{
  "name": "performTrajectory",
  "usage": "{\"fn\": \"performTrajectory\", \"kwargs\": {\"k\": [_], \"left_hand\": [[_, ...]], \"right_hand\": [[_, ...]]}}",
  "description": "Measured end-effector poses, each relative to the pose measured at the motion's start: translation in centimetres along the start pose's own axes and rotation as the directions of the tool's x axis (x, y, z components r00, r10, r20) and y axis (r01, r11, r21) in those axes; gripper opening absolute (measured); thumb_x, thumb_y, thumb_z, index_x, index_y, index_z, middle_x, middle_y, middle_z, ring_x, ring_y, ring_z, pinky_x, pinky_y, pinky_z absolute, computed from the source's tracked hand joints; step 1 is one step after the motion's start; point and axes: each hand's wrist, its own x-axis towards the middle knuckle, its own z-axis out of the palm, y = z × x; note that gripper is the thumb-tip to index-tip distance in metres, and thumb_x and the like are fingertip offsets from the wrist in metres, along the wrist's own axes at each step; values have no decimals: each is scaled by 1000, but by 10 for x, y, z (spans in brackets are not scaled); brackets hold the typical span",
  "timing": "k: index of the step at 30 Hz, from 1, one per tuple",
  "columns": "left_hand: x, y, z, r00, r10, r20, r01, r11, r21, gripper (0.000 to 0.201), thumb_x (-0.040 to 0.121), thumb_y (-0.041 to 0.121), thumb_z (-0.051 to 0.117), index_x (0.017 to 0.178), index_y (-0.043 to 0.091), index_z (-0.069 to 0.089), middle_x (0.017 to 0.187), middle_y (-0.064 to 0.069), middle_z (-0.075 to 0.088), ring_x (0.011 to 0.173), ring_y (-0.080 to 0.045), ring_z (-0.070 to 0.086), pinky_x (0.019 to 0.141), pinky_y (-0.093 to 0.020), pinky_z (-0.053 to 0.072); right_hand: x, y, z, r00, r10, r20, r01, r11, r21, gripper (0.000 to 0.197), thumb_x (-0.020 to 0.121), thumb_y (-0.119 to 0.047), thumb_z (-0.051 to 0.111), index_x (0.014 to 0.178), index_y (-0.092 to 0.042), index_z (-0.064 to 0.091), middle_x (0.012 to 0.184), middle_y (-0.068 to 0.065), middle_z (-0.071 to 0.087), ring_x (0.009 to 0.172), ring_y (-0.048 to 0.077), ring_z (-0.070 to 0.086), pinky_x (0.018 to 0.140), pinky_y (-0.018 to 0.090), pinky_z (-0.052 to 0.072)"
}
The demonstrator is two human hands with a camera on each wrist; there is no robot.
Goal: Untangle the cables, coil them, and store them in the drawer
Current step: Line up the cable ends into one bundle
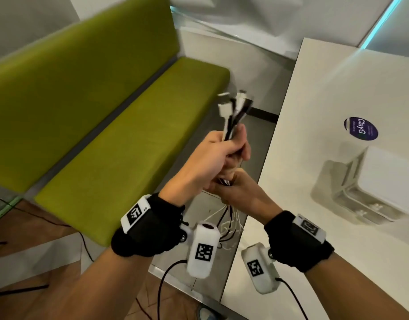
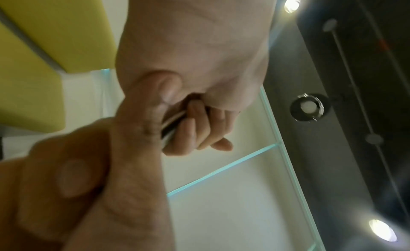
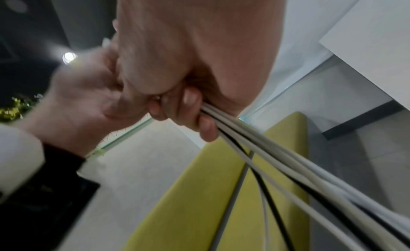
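From the head view, both hands are up in the air between the green bench (image 1: 120,125) and the white table (image 1: 326,112), stacked one above the other on the same bundle of cables (image 1: 231,116). The left hand (image 1: 212,160) is on top, fist wrapped around the bunch just under the plugs, which stick up and fan out past the fingers. The right hand (image 1: 240,192) is directly underneath, touching the left, also curled around the strands, and the rest of the cables hang down below it in a loose white and black mess beside the table edge. My guess is the plug ends are gathered so everything lines up before coiling — makes sense to hold them upright and let the slack drop. A small clear drawer unit (image 1: 369,188) sits on the table, well apart from the hands. In the left wrist view, the fingers (image 2: 195,130) are tightly curled with a few strands showing between them and the thumb, no gap. In the right wrist view, the right hand (image 3: 184,62) has its fingers clamped on a bunch of white and black cables (image 3: 288,160) that run out towards the camera — firm closed grip, with the left hand pressed right against it.
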Motion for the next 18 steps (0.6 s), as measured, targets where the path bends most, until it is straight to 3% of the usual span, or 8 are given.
{"fn": "performTrajectory", "kwargs": {"k": [2, 4, 8, 11, 15, 18], "left_hand": [[0, 16, 1, 1000, 13, -20, -10, 992, 125, 49, 102, 36, 43, 62, 10, 48, 46, 3, 24, 43, -14, 15, 46, -35, 8], [1, 32, 0, 998, 53, -32, -47, 983, 176, 49, 102, 36, 43, 61, 10, 45, 48, 2, 25, 45, -16, 15, 46, -35, 8], [1, 44, -12, 978, 170, -123, -166, 985, 42, 49, 103, 33, 42, 59, 12, 45, 45, 6, 26, 37, -10, 17, 37, -26, 13], [-3, 43, -31, 969, 135, -207, -168, 974, -150, 50, 101, 37, 42, 58, 14, 49, 45, 7, 24, 37, -7, 15, 37, -24, 12], [-9, 34, -48, 965, 131, -228, -151, 986, -71, 48, 101, 33, 45, 56, 14, 47, 47, 4, 22, 36, -9, 14, 39, -26, 11], [-14, 29, -55, 964, 87, -252, -126, 981, -145, 51, 103, 32, 40, 55, 14, 40, 43, 7, 28, 37, -9, 13, 41, -28, 8]], "right_hand": [[3, 8, 8, 1000, -5, 6, 5, 1000, -10, 51, 92, -37, 63, 53, -13, 41, 50, -8, 36, 44, 11, 30, 48, 31, 24], [6, 14, 17, 1000, -10, -17, 10, 999, -40, 59, 90, -57, 54, 57, -12, 37, 56, 3, 29, 49, 17, 24, 49, 35, 21], [20, 15, 25, 998, -39, -40, 36, 997, -72, 64, 98, -49, 46, 54, -4, 35, 54, 9, 31, 49, 18, 24, 50, 28, 22], [27, 28, 24, 999, -5, -33, 2, 996, -92, 56, 97, -44, 49, 51, -16, 38, 48, -2, 34, 44, 12, 27, 46, 23, 26], [29, 47, 33, 999, 16, -27, -20, 989, -145, 57, 97, -46, 49, 49, -16, 41, 46, -5, 37, 43, 10, 30, 48, 26, 29], [33, 59, 37, 999, 22, -23, -26, 979, -201, 60, 95, -52, 49, 44, -20, 43, 45, -7, 41, 42, 9, 34, 50, 26, 32]]}}
